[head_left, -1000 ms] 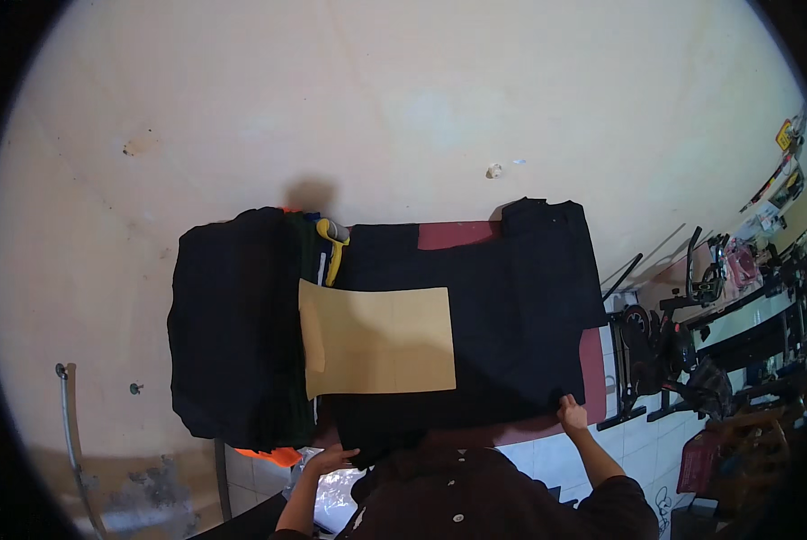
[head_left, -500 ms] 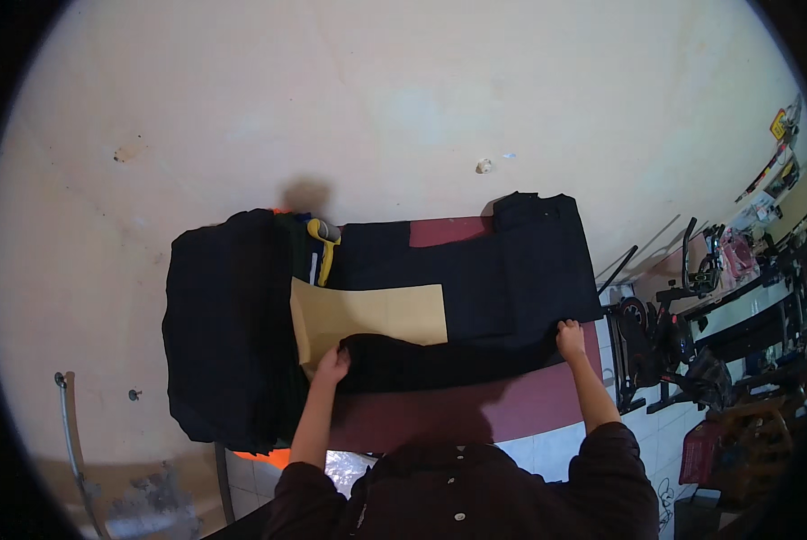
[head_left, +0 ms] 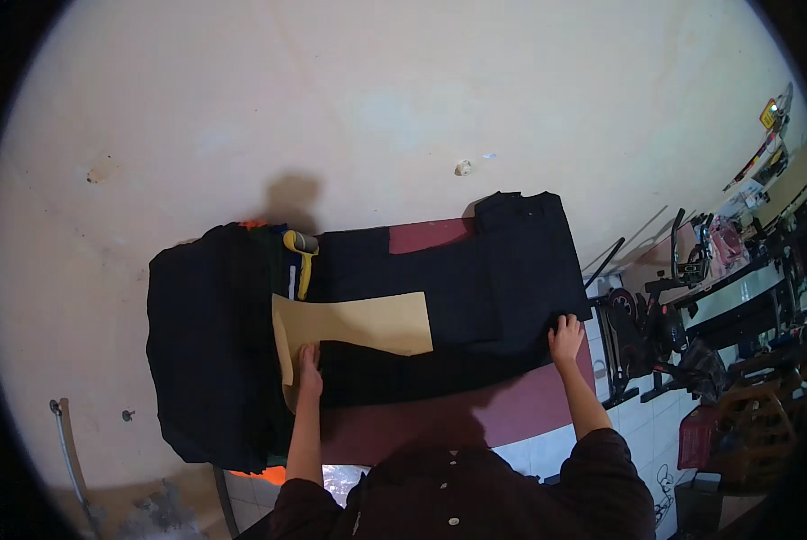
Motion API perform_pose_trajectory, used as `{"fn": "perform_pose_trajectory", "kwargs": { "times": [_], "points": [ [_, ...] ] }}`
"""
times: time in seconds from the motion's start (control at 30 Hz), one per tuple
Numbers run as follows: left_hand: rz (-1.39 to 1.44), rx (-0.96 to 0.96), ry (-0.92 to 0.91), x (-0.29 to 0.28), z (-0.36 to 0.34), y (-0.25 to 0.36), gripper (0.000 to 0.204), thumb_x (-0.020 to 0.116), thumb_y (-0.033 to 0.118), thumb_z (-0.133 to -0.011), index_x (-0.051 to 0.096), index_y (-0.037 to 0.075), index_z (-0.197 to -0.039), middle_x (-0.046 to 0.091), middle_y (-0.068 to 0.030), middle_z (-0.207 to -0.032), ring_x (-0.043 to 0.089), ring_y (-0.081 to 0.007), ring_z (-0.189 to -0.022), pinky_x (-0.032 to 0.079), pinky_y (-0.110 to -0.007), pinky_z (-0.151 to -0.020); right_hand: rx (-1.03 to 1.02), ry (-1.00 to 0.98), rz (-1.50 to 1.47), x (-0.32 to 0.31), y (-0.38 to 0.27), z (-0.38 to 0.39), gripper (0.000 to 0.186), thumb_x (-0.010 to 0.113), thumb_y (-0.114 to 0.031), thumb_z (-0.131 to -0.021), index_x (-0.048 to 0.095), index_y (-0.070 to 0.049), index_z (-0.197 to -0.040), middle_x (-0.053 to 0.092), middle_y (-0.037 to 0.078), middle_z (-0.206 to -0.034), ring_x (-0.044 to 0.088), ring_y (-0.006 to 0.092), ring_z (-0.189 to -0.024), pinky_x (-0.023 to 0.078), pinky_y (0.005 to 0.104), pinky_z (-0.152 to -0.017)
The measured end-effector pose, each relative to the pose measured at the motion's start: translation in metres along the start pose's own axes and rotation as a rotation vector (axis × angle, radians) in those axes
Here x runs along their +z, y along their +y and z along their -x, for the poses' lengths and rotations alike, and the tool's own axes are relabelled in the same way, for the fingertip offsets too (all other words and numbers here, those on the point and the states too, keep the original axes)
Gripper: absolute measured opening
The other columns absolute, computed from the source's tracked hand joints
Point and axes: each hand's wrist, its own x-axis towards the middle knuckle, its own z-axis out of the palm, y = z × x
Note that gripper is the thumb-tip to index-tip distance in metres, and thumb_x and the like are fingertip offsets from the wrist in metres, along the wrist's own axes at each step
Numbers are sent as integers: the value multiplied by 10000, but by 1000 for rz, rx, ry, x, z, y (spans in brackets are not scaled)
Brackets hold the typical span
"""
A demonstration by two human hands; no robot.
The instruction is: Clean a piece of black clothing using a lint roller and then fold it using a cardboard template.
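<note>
A dark garment (head_left: 421, 270), which looks like trousers, lies spread across a maroon table top (head_left: 430, 423). Over its left part rests a tan sheet of paper or card (head_left: 367, 317), its left end curled up against a tall pile of black fabric (head_left: 207, 342). The near strip of dark cloth folds over the sheet's lower edge. My left hand (head_left: 310, 367) is open, fingers stretched out where that strip's left end meets the sheet. At the garment's near right corner, my right hand (head_left: 565, 339) lies open with fingers apart on the cloth.
A yellow-and-grey rolled item (head_left: 304, 256) sits beside the pile at the back. The pale wall (head_left: 376, 108) rises behind the table. To the right stand an exercise bike (head_left: 660, 315) and brown wooden furniture (head_left: 745, 414). Orange material (head_left: 273, 473) shows beneath the pile.
My left hand has gone from gripping the lifted near cloth edge to lying flat at it. The strip now lies lower and flatter. My right hand's fingers have loosened and spread.
</note>
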Motion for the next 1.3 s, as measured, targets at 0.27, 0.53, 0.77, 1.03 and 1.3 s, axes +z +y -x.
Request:
{"fn": "perform_pose_trajectory", "kwargs": {
  "times": [0.27, 0.53, 0.77, 1.03, 1.3],
  "points": [
    [-1501, 888, -187, 52, 116, -72, 570, 446, 302, -912, 265, 82, -1406, 210, -150, -1469, 194, -329, -1354, 130, -498, -1080, -107, 40, -506, -2, -75, 77, 508, 540, -163, -818, 409, -61, -1298, 344, 215, -1357, 345, 384, -1235, 288, 498, -995],
    [-1715, 727, 44, -9, 116, -115, 613, 441, 398, -904, 262, 104, -1411, 145, -137, -1491, 137, -353, -1365, 175, -503, -1073, -129, -279, -217, 22, -62, 106, 601, 412, -427, -913, 253, -149, -1421, 151, 175, -1481, 172, 357, -1356, 165, 507, -1076],
    [-1625, 696, 169, -34, 98, -93, 681, 466, 389, -894, 196, 51, -1420, 110, -181, -1489, 139, -334, -1370, 192, -495, -1067, 137, -308, -103, 36, -14, 93, 608, 433, -391, -907, 235, -139, -1424, 156, 169, -1481, 158, 317, -1365, 124, 517, -1077],
    [-1460, 692, 230, 3, 83, -45, 595, 523, 192, -858, 262, -14, -1351, 240, -201, -1417, 252, -391, -1293, 235, -490, -1047, 108, -160, -761, 28, -110, 94, 174, 538, -71, -829, 571, -30, -994, 589, 132, -999, 560, 251, -929, 436, 373, -804],
    [-1509, 637, 323, -4, 1, -2, 455, 552, 142, -855, 411, -49, -1244, 475, -233, -1219, 473, -387, -1103, 384, -431, -941, 355, -1154, -1313, 10, -338, 133, 310, 658, -250, -809, 587, 9, -961, 620, 69, -806, 591, 132, -673, 477, 271, -583]
  ]
}}
